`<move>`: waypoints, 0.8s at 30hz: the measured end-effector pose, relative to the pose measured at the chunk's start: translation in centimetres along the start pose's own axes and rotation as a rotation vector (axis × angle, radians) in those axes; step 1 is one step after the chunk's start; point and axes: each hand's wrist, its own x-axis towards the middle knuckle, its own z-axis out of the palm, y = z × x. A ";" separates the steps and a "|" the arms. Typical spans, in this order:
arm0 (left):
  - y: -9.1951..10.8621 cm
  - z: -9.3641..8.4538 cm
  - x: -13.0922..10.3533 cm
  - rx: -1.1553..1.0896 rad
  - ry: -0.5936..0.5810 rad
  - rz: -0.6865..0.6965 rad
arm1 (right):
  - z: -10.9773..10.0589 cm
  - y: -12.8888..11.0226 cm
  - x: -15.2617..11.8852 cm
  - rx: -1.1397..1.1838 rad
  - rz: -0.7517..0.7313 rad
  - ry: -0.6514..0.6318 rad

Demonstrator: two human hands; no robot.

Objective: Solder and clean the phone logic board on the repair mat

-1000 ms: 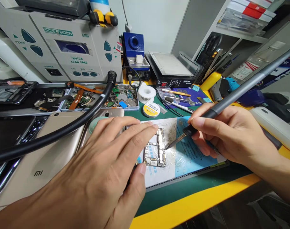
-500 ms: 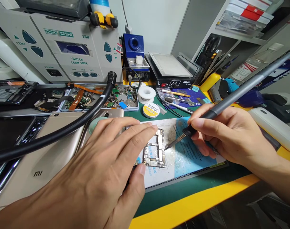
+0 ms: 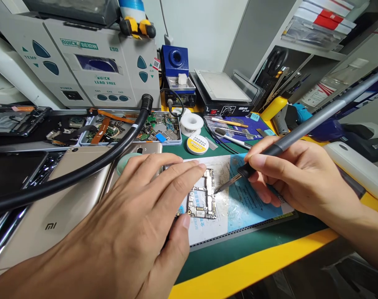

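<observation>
A phone circuit board (image 3: 209, 195) with a cut-out middle lies on a white and blue paper mat (image 3: 238, 216). My left hand (image 3: 139, 207) spans its left side, fingertips at the far edge and thumb near the close edge, holding it down. The palm hides the left part of the board. In a pen-like grip, my right hand (image 3: 296, 178) is closed around a grey soldering iron (image 3: 280, 143). Its tip meets the board's right edge or sits just beside it; I cannot tell which.
A hot air station (image 3: 98, 62) stands back left, its black hose (image 3: 120, 153) curving across gold phones (image 3: 73, 195). Behind the mat are a solder spool (image 3: 191, 121), a round tin (image 3: 197, 144), a heating plate (image 3: 228, 110) and a soldering station (image 3: 178, 97). A white device (image 3: 358, 168) lies right.
The iron's tip has shifted very slightly left along the board's edge. Both hands otherwise stay in place, and the view has moved slightly.
</observation>
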 end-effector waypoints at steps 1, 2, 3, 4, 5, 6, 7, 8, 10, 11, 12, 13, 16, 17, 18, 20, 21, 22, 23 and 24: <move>0.0 0.0 0.0 0.000 0.002 0.001 | 0.0 0.0 0.0 0.006 0.003 -0.004; -0.1 0.0 0.0 0.000 0.005 0.002 | 0.0 0.1 0.0 0.014 0.004 -0.008; -0.1 0.1 -0.1 -0.001 0.007 0.004 | 0.0 0.1 0.1 0.020 0.006 -0.011; -0.1 0.1 -0.1 -0.001 0.009 0.004 | 0.1 0.1 0.0 0.025 0.006 -0.011; -0.1 0.1 -0.1 -0.004 0.008 0.004 | 0.1 0.1 0.0 0.024 0.009 -0.008; -0.1 0.1 -0.1 -0.006 0.008 0.003 | 0.1 0.1 0.0 0.020 0.012 -0.004; -0.1 0.1 -0.1 -0.009 0.010 0.003 | 0.1 0.0 0.0 0.019 0.019 -0.001; 0.0 0.1 -0.1 -0.011 0.012 0.004 | 0.1 0.0 0.0 0.024 0.021 0.003; 0.1 0.2 -0.1 -0.010 0.031 0.004 | 0.1 0.0 0.0 0.043 0.026 0.009; 0.1 0.2 0.0 -0.006 0.046 0.000 | 0.1 0.0 0.0 0.053 0.026 0.015; 0.2 0.3 0.0 0.000 0.067 -0.005 | 0.0 0.0 0.0 0.062 0.026 0.024; 0.2 0.3 0.0 0.006 0.091 -0.011 | 0.0 0.0 -0.1 0.069 0.025 0.032; 0.2 0.5 0.0 0.030 0.157 -0.019 | 0.0 0.1 -0.2 0.090 0.025 0.057; 0.1 0.6 -0.1 0.041 0.171 -0.007 | 0.0 0.1 -0.2 0.097 0.026 0.065; 0.0 0.6 -0.2 0.052 0.176 0.004 | 0.1 0.2 -0.3 0.102 0.020 0.075; -0.1 0.8 -0.4 0.079 0.175 0.020 | 0.2 0.2 -0.4 0.093 0.002 0.103; 0.0 1.0 -0.5 0.095 0.177 0.020 | 0.3 0.2 -0.5 0.080 -0.012 0.119; 0.1 1.1 -0.7 0.112 0.186 0.020 | 0.3 0.2 -0.5 0.063 -0.026 0.134; 0.3 1.2 -0.8 0.127 0.198 0.008 | 0.4 0.2 -0.6 0.042 -0.038 0.148; 0.5 1.4 -0.9 0.141 0.212 -0.008 | 0.4 0.2 -0.6 0.021 -0.047 0.156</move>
